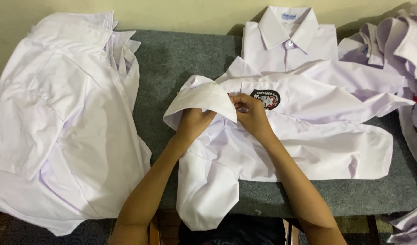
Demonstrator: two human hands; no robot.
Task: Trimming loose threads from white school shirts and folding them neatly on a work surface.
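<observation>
White cotton school shirt (pixel 281 136) lies across the grey felt table (pixel 181 59); left hand (pixel 193 121) and right hand (pixel 251 113) pinch its collar (pixel 204 97). Loose grip could let it unfold.

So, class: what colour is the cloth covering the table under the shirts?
Grey: the table cover is a dark grey felt-like cloth, seen in the head view, the only one.

Both forearms are bare to the elbow at the lower middle of the frame; left hand (pixel 193 121) and right hand (pixel 253 115) wear no rings or gloves.
</observation>
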